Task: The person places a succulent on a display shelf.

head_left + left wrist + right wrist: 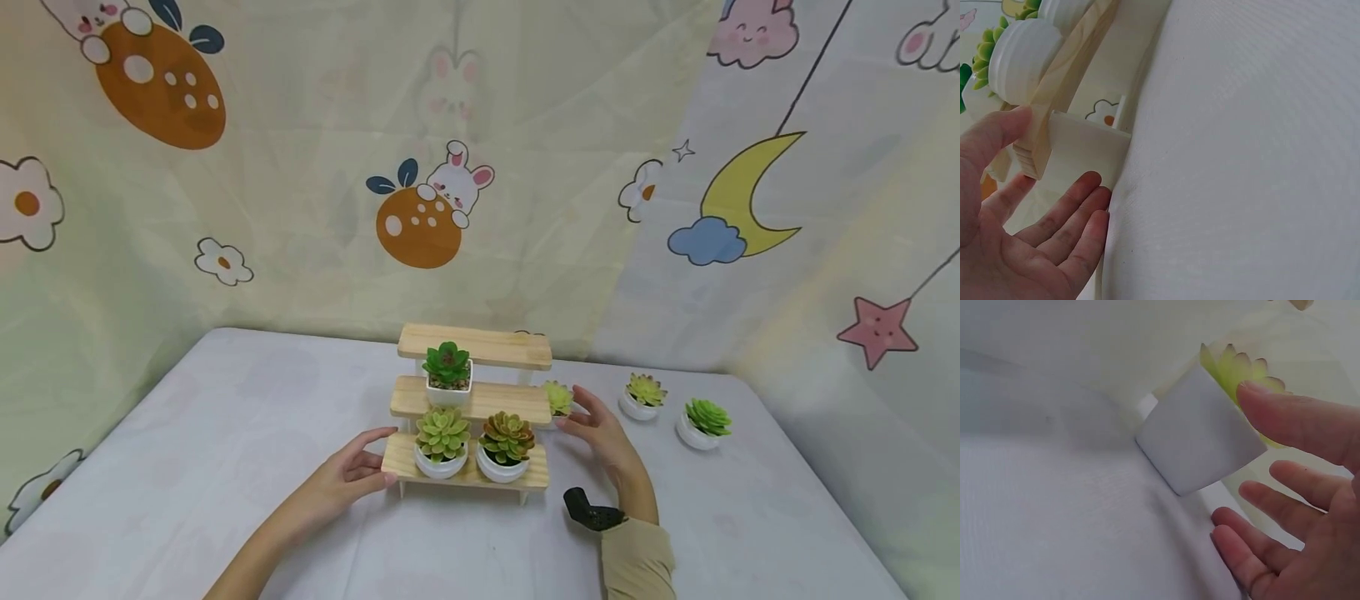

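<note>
Beside the right end of the shelf (517,403), a potted plant (557,398) stands at the loosely spread right hand (606,437), while the left hand (341,481) pinches the lowest board (472,475).

White cloth (315,533): we see it around the left hand (348,475).
Moon (727,196): we see it on the backdrop (315,208), above and right of the right hand (603,437).
Star (877,329): we find it farther right.
Orange fruit (420,237): we spot it above the left hand.
</note>
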`<state>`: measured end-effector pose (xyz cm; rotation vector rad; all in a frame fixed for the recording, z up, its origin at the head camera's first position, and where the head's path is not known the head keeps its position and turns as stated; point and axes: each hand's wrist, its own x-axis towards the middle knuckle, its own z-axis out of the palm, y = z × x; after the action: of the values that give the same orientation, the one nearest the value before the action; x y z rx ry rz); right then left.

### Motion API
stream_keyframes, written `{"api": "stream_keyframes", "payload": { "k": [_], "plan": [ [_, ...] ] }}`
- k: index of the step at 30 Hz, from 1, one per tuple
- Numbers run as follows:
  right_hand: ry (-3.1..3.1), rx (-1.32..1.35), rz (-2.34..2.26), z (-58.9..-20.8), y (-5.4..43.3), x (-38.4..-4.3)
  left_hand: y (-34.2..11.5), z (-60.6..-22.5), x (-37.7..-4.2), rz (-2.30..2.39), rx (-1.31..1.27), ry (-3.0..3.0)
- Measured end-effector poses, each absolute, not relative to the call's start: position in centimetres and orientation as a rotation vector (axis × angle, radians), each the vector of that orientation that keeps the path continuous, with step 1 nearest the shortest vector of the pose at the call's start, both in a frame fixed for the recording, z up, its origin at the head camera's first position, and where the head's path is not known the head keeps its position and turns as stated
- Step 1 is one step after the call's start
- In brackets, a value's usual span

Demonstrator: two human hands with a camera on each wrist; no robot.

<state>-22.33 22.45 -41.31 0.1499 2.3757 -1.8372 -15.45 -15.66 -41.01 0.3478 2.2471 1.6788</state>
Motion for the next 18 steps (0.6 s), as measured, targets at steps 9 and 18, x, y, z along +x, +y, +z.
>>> {"api": "stream_keyframes", "payload": {
  "k": [9,18],
  "plan": [
    [2.401,0.135,-1.767,-41.88,22.18,-22.88,-15.56,-41.15,-15.47,1.695,0.35,2.236],
    [2.425,0.164,-1.768,-41.79,22.01,-22.8,-15.57,-41.15,-15.5,1.7,0.36,2.235]
  ]
}}
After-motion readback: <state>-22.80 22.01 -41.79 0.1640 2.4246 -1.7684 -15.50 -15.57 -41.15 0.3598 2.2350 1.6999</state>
